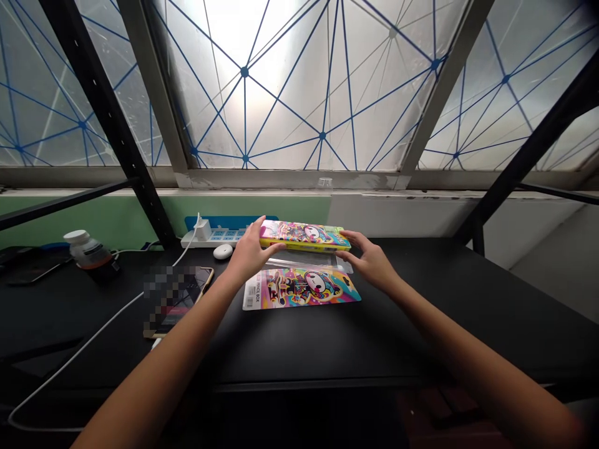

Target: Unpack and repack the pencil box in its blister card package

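A colourful pencil box with a cartoon figure on its lid and a yellow side is held between my two hands. My left hand grips its left end, thumb at the front edge and fingers behind. At the right end, my right hand pinches it between thumb and fingers. Under and just in front of the box lies a clear plastic blister tray, partly covered. Nearer to me, a printed backing card marked "PENCIL BOX" lies flat on the black table.
Left of the hands lie a phone with a white cable and a white earbud case. Behind them is a white power strip with a plugged-in charger. A bottle with a white cap stands farther left. Black metal posts flank the table.
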The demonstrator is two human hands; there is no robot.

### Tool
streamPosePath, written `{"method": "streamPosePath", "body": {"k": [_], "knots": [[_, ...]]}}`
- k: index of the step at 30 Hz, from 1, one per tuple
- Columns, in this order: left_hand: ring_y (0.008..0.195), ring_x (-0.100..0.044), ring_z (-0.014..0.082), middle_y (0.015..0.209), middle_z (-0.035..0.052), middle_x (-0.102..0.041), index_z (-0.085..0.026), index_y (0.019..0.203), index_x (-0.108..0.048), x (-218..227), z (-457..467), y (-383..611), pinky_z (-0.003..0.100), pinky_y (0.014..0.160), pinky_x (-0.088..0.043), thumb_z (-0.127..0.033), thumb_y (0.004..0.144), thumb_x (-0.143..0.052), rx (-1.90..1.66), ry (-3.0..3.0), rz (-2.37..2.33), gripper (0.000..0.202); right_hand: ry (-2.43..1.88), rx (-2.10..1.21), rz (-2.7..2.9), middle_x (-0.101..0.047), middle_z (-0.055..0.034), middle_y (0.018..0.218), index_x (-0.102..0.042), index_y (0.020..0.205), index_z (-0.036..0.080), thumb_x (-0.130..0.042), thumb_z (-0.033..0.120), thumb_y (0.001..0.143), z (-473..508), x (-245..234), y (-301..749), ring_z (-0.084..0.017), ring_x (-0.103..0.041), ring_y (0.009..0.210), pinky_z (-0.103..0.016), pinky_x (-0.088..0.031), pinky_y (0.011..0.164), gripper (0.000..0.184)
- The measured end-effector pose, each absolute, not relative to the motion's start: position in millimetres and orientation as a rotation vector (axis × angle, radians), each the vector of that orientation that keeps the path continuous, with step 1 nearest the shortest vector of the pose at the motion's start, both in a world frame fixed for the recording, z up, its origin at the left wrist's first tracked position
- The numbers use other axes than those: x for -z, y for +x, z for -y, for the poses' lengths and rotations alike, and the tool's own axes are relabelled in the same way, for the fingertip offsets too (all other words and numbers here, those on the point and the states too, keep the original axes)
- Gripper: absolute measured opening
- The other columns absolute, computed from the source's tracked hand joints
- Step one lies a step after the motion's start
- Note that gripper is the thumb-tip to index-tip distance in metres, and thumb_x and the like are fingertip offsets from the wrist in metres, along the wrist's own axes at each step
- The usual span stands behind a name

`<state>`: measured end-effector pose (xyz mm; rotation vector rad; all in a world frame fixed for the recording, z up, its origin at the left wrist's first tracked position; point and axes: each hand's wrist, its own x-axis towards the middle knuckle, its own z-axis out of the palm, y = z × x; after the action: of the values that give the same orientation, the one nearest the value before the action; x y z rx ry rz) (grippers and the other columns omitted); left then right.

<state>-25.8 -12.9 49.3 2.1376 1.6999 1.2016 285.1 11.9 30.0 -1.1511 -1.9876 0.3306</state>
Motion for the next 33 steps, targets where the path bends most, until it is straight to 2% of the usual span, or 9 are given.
{"method": "streamPosePath", "body": {"k": [5,8,13,16,19,23,25,29,33], "knots": [[0.145,-0.036,0.0324,0.155,0.0183,-0.041,-0.014,0.153,-0.029,-3.8,-23.1,-30.5,0.042,0.114,-0.034,-0.054,0.092,-0.059,-0.948,2.177,-1.830,0.080,-1.236,-0.288,2.058,-0.068,-0.0147,0.127,-0.057,0.133,0.018,-0.061,0.045,0.089,-40.0,3.8,276.2,-0.031,-0.065,0.115,-0.046,-0.051,0.099,0.052],[0.145,-0.036,0.0325,0.156,0.0186,-0.040,-0.014,0.148,-0.040,14.9,-24.9,-35.5,0.043,0.114,-0.036,-0.058,0.095,-0.051,-0.821,2.199,-1.847,0.070,-1.248,-0.267,2.123,-0.065,-0.0168,0.133,-0.061,0.130,0.018,-0.056,0.049,0.092,-40.8,18.0,276.7,-0.033,-0.057,0.128,-0.050,-0.045,0.106,0.049],[0.144,-0.035,0.0395,0.152,0.0203,-0.045,-0.016,0.139,-0.053,11.2,-17.0,-31.3,0.061,0.113,-0.029,-0.057,0.098,-0.043,-0.703,2.281,-1.985,0.059,-1.365,-0.057,2.294,-0.034,-0.0194,0.159,-0.064,0.128,0.018,-0.045,0.053,0.098,-36.0,19.0,279.4,-0.038,-0.027,0.148,-0.063,-0.029,0.112,0.050],[0.148,-0.027,0.0391,0.157,0.0193,-0.038,-0.016,0.143,-0.050,4.4,-11.9,-18.4,0.064,0.113,-0.026,-0.058,0.099,-0.038,-0.641,2.438,-2.053,0.061,-1.348,0.179,2.370,-0.025,-0.0236,0.161,-0.058,0.134,0.014,-0.044,0.052,0.099,-24.9,15.6,270.3,-0.038,-0.027,0.148,-0.065,-0.026,0.113,0.054],[0.150,-0.023,0.0332,0.162,0.0163,-0.029,-0.018,0.152,-0.037,3.9,-10.0,-3.6,0.055,0.117,-0.027,-0.057,0.101,-0.035,-0.643,2.607,-1.881,0.065,-1.074,0.262,2.452,-0.031,-0.0235,0.159,-0.057,0.134,0.013,-0.047,0.048,0.099,-5.1,12.3,252.6,-0.035,-0.030,0.147,-0.060,-0.025,0.116,0.051],[0.147,-0.031,0.0339,0.158,0.0146,-0.038,-0.023,0.150,-0.042,10.4,-10.4,6.8,0.055,0.116,-0.027,-0.056,0.101,-0.037,-0.557,2.648,-1.807,0.059,-0.692,-0.009,2.717,-0.048,-0.0135,0.152,-0.060,0.130,0.021,-0.046,0.046,0.101,18.8,11.4,231.1,-0.028,-0.041,0.142,-0.047,-0.034,0.114,0.042],[0.144,-0.037,0.0359,0.154,0.0156,-0.044,-0.023,0.145,-0.048,11.5,-10.1,5.9,0.057,0.114,-0.029,-0.055,0.101,-0.039,-0.545,2.608,-1.878,0.055,-0.708,-0.195,2.813,-0.044,-0.0106,0.155,-0.052,0.141,0.024,-0.046,0.052,0.099,22.0,11.8,227.0,-0.028,-0.037,0.144,-0.048,-0.032,0.115,0.051],[0.130,-0.051,0.0359,0.139,0.0156,-0.058,-0.025,0.133,-0.059,5.3,-7.2,-1.2,0.054,0.104,-0.040,-0.054,0.101,-0.039,-0.609,2.568,-1.976,0.047,-0.911,-0.406,2.853,-0.028,-0.0140,0.163,-0.026,0.158,0.024,-0.050,0.068,0.091,16.2,8.9,230.8,-0.035,-0.025,0.149,-0.058,-0.020,0.118,0.084],[0.132,-0.049,0.0358,0.138,0.0157,-0.060,-0.023,0.115,-0.068,0.3,-5.7,-4.3,0.056,0.104,-0.038,-0.052,0.103,-0.035,-0.653,2.572,-2.060,0.046,-0.975,-0.433,2.734,-0.058,-0.0129,0.138,-0.060,0.131,0.025,-0.053,0.064,0.092,15.2,3.1,235.2,-0.032,-0.050,0.128,-0.051,-0.037,0.107,0.056]]}}
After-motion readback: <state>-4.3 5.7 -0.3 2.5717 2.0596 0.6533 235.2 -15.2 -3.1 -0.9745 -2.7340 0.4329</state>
